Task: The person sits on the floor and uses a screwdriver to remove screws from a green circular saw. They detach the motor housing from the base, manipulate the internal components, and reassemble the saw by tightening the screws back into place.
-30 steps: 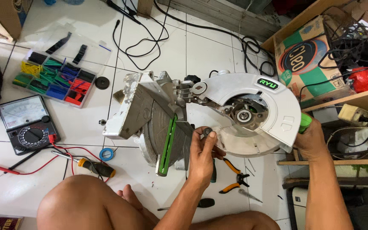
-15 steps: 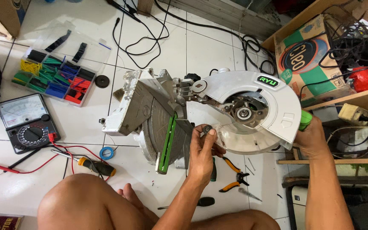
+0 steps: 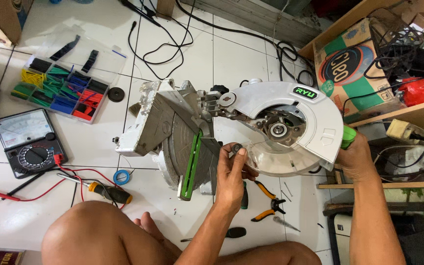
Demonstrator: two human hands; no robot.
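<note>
Both hands [image 3: 231, 177] on sideways-lying miter saw [image 3: 251, 132]

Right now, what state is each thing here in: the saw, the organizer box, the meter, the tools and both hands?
Miter saw: lying on the tiled floor, blade hub exposed.
Left hand: pinching a small dark round part at the clear guard.
Right hand: gripping the green handle.
Organizer box: lid open.
Multimeter: face up, leads plugged in.
Pliers: lying on the floor, jaws slightly apart.
</note>
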